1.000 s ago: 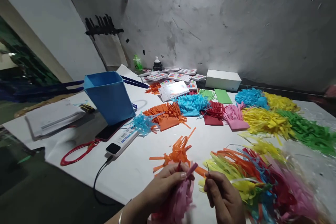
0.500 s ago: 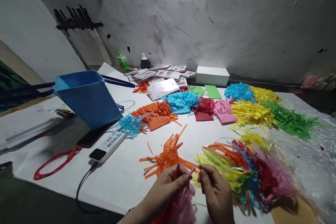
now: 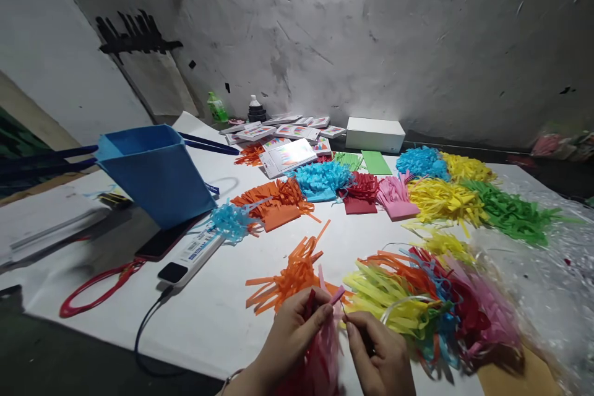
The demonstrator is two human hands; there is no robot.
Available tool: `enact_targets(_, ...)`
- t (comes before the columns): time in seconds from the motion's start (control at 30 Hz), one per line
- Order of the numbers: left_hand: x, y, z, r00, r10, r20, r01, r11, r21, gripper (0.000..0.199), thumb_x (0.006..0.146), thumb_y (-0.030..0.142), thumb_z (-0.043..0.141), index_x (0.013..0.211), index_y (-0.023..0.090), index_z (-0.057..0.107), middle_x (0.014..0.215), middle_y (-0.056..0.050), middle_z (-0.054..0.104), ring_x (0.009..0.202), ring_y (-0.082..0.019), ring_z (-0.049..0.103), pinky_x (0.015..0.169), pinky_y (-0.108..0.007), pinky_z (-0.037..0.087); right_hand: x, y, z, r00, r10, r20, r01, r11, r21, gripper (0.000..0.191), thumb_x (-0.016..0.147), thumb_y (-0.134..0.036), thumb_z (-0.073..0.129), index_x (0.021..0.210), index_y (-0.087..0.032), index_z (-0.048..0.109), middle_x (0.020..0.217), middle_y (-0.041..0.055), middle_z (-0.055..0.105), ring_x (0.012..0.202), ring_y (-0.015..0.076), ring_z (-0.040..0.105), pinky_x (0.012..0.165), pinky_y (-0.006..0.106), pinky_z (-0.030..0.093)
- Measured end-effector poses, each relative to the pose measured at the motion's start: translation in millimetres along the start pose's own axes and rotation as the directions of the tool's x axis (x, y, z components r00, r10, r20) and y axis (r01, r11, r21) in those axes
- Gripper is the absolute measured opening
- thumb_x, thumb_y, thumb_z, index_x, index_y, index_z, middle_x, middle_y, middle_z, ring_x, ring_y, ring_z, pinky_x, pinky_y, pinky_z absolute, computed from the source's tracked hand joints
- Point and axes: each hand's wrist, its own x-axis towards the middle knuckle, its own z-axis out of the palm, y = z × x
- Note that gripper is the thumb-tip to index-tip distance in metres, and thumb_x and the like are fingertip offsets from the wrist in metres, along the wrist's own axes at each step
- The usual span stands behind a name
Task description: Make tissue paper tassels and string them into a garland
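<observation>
My left hand (image 3: 297, 331) pinches the twisted top of a pink paper tassel (image 3: 328, 352), whose strips hang down below the fingers. Red strips show beside the pink ones in the same grip. Close by on the right, my right hand (image 3: 378, 349) is closed in a pinch on a thin string (image 3: 343, 308) that runs up to the pink top. Behind the left hand lies a loose orange tassel (image 3: 297, 272). A bunch of mixed tassels (image 3: 394, 291) in yellow, orange, red, blue and pink spreads just past the right hand.
Fringed paper bundles (image 3: 325, 179) line the middle of the white table (image 3: 208, 328). At left stand a blue bag (image 3: 158, 179), a white power bank (image 3: 190, 260) with a cable and a red cord (image 3: 93, 294). Flat packs (image 3: 290, 158) and a white box (image 3: 375, 134) sit at the back; clear plastic (image 3: 520, 278) lies right.
My right hand has moved down and slightly away from the pink top with the string. The left hand has shifted a little, and the pink top now tilts outward.
</observation>
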Motion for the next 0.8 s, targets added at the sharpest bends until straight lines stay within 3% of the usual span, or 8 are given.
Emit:
enact_targets(0.1, -3, -1, -0.3, 0.993, 0.113, 0.045, -0.119, 0.974, 0.193, 0.027, 0.092, 0.042, 0.061, 0.084, 0.018, 0.07, 0.077, -0.005, 0.065, 0.072, -0.019, 0.057, 0.067, -0.027, 0.042, 3, 2, 0, 0.978, 0.193, 0.08, -0.203, 0.969, 0.143, 0.033, 0.091, -0.05, 0.059, 0.095, -0.02, 0.072, 0.065, 0.0012, 0.065, 0.051, 0.0126, 0.057, 0.047, 0.021, 0.042)
enact_targets(0.2, -5, 2, 0.8, 0.978, 0.173, 0.118, -0.202, 0.926, 0.318, 0.024, 0.095, 0.037, 0.058, 0.088, 0.02, 0.073, 0.08, -0.008, 0.069, 0.075, -0.02, 0.062, 0.07, -0.029, 0.044, 7, 4, 1, 0.914, 0.378, 0.147, -0.406, 0.834, 0.373, 0.051, 0.085, -0.057, 0.067, 0.117, -0.018, 0.064, 0.061, -0.0037, 0.06, 0.037, 0.0052, 0.04, 0.038, 0.018, 0.029)
enact_targets(0.3, -4, 6, 0.9, 0.971, 0.18, 0.156, -0.22, 0.927, 0.303, 0.023, 0.094, 0.035, 0.06, 0.086, 0.021, 0.075, 0.08, -0.008, 0.071, 0.076, -0.021, 0.063, 0.07, -0.029, 0.044, 9, 5, 1, 0.903, 0.382, 0.199, -0.43, 0.781, 0.453, 0.047, 0.083, -0.056, 0.07, 0.106, -0.015, 0.067, 0.062, -0.0024, 0.061, 0.039, 0.0044, 0.043, 0.041, 0.017, 0.032)
enact_targets(0.4, 0, 6, 0.4, 0.985, 0.114, 0.131, -0.134, 0.978, 0.16, 0.021, 0.089, 0.039, 0.067, 0.087, 0.02, 0.074, 0.084, -0.008, 0.07, 0.081, -0.022, 0.062, 0.075, -0.03, 0.045, 7, 7, 1, 0.938, 0.298, 0.176, -0.344, 0.857, 0.384, 0.036, 0.088, -0.052, 0.066, 0.089, -0.016, 0.069, 0.061, -0.0014, 0.059, 0.046, 0.007, 0.049, 0.043, 0.018, 0.036)
enact_targets(0.5, 3, 4, 3.0, 0.996, 0.02, 0.086, -0.015, 0.998, -0.056, 0.029, 0.084, 0.045, 0.071, 0.075, 0.018, 0.066, 0.079, -0.004, 0.063, 0.075, -0.019, 0.057, 0.069, -0.027, 0.045, 5, 8, 2, 0.978, 0.149, 0.144, -0.183, 0.949, 0.257, 0.031, 0.092, -0.046, 0.059, 0.086, -0.017, 0.069, 0.062, -0.0007, 0.059, 0.051, 0.0098, 0.052, 0.046, 0.019, 0.038)
enact_targets(0.6, 4, 5, 6.2, 0.998, -0.037, 0.042, 0.043, 0.984, -0.171, 0.035, 0.084, 0.046, 0.072, 0.068, 0.018, 0.058, 0.073, 0.0, 0.055, 0.068, -0.015, 0.051, 0.063, -0.024, 0.043, 7, 6, 3, 0.988, -0.007, 0.152, 0.002, 0.999, 0.032, 0.022, 0.095, -0.034, 0.052, 0.088, -0.019, 0.067, 0.068, 0.0003, 0.064, 0.056, 0.0112, 0.056, 0.052, 0.02, 0.041)
enact_targets(0.7, 7, 13, 0.8, 0.994, -0.003, -0.111, -0.015, 0.987, -0.161, 0.029, 0.08, 0.044, 0.076, 0.075, 0.019, 0.063, 0.079, 0.0, 0.058, 0.073, -0.015, 0.053, 0.066, -0.023, 0.046, 15, 9, -5, 0.968, -0.134, 0.213, 0.186, 0.951, -0.247, 0.019, 0.096, -0.024, 0.048, 0.085, -0.02, 0.063, 0.074, 0.0001, 0.067, 0.064, 0.0121, 0.061, 0.059, 0.021, 0.044)
enact_targets(0.8, 19, 24, -17.1, 0.929, -0.016, -0.37, -0.077, 0.969, -0.237, 0.031, 0.072, 0.044, 0.082, 0.084, 0.02, 0.066, 0.082, 0.003, 0.059, 0.061, -0.009, 0.049, 0.054, -0.017, 0.042, 27, 23, -39, 0.936, -0.253, 0.244, 0.348, 0.763, -0.544, 0.018, 0.095, -0.019, 0.047, 0.086, -0.022, 0.062, 0.074, -0.0007, 0.067, 0.066, 0.0135, 0.062, 0.062, 0.023, 0.046)
